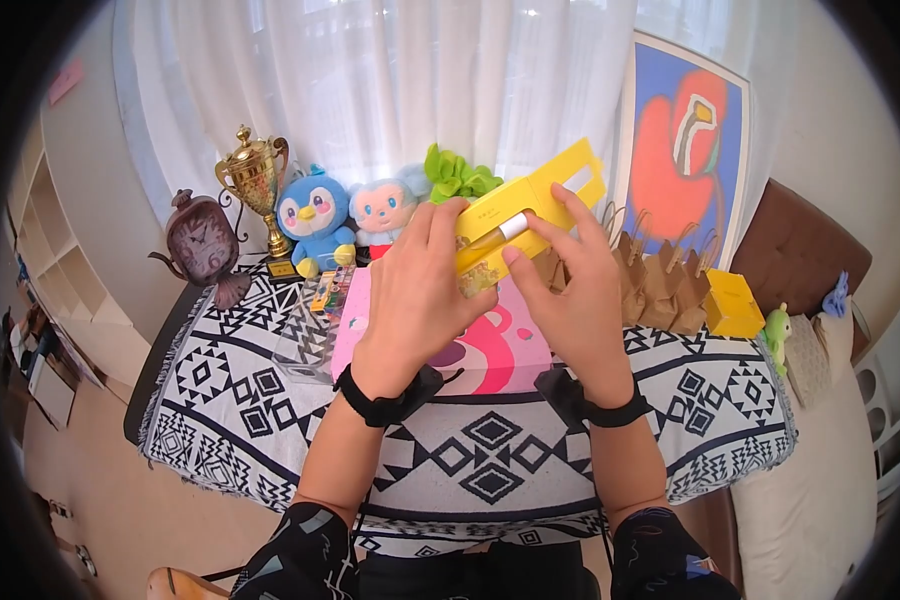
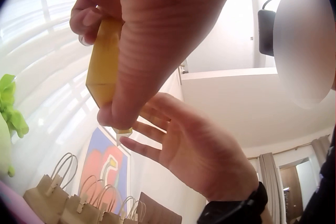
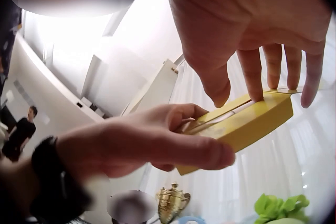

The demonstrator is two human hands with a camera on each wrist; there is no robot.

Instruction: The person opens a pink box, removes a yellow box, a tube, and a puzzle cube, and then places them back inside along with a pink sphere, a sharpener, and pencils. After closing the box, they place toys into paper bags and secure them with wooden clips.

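Above the table, my left hand (image 1: 407,285) grips a long yellow box (image 1: 538,190) by its lower left end, fingers behind and thumb at the near side. The box is tilted, its right end higher, with a flap standing out there. In its recess lies a slim tube with a white cap (image 1: 513,226). My right hand (image 1: 585,305) is at the other end, fingers fairly straight. Its index fingertip touches near the white cap, the thumb is at the box's edge and another finger reaches the flap. The right wrist view shows these fingers pointing down onto the box (image 3: 257,127).
A pink box (image 1: 515,350) with a cartoon print lies on the patterned cloth (image 1: 490,455). Behind stand a clock (image 1: 202,240), a gold trophy (image 1: 255,180) and plush toys (image 1: 315,215). Brown paper bags (image 1: 660,285) and a yellow carton (image 1: 733,303) stand at the right.
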